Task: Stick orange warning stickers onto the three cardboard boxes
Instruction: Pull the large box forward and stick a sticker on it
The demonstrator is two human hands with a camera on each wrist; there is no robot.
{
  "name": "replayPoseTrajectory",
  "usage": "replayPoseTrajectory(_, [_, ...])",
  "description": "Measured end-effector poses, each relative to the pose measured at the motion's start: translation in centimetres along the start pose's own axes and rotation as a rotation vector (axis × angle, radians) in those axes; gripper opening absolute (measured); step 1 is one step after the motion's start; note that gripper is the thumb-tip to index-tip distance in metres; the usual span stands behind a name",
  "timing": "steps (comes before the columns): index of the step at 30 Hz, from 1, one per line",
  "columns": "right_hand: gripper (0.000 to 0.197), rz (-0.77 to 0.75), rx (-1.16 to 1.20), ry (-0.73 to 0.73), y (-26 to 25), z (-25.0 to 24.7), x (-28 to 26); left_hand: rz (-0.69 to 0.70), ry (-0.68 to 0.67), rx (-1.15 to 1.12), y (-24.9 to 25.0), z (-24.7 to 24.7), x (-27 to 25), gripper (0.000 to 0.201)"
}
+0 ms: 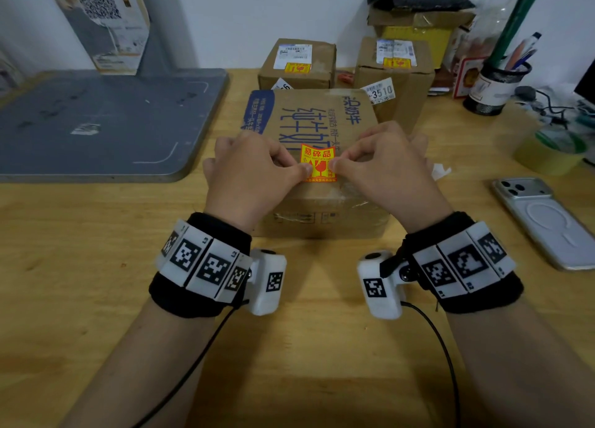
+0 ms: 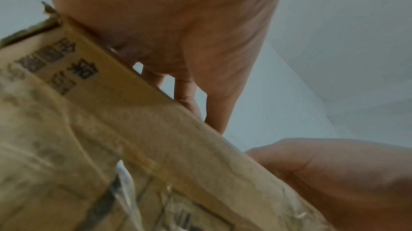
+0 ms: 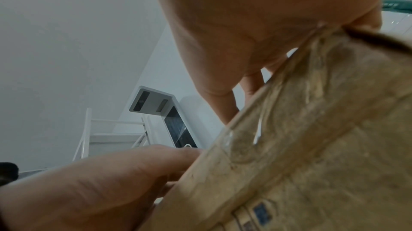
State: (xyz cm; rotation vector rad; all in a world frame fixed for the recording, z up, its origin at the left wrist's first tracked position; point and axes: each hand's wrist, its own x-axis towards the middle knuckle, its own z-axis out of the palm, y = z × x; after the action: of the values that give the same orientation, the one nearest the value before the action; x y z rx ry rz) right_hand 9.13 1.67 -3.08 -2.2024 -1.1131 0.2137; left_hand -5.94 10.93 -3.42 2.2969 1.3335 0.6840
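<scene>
On the wooden desk (image 1: 96,266), the left hand (image 1: 248,173) and right hand (image 1: 383,166) pinch the orange sticker (image 1: 318,163) by its side edges atop the nearest box (image 1: 309,121). Two stickered boxes (image 1: 297,62) stand behind. The mesh cup (image 1: 497,87) holds pens. Wrist views show only cardboard and palms. A phone (image 1: 544,221) lies far right.

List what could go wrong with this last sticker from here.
1. The orange sticker is bowed, its top edge lifted off the front box; pressed down unevenly, it may crease or trap air.
2. The left hand and right hand pinch opposite edges; uneven pull could set it crooked.
3. Its lower edge sits near glossy tape, where it might grip poorly.
</scene>
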Motion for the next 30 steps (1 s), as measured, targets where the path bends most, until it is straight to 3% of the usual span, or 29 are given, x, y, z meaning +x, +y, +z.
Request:
replayPoseTrajectory(14, [0.023,-0.024,-0.073,0.023,0.0,-0.1,-0.6,0.013,0.028,0.008,0.4,-0.1,-0.1,0.028])
replayPoseTrajectory(19, [0.019,-0.081,-0.081,0.049,0.1,-0.3,-0.9,0.019,0.02,-0.051,-0.4,-0.1,0.3,0.033])
replayPoseTrajectory(22, [0.014,-0.201,-0.003,0.082,-0.2,-0.8,-1.4,0.01,0.003,-0.102,-0.4,-0.4,0.3,0.029])
replayPoseTrajectory(25, [0.032,-0.28,0.093,-0.046,-1.0,-1.1,-2.1,0.0,0.005,-0.13,-0.4,-0.6,0.2,0.014])
replayPoseTrajectory(30, [0.047,-0.318,-0.161,-0.205,-1.2,0.1,-1.8,0.0,-0.005,-0.086,-0.8,-0.6,0.2,0.013])
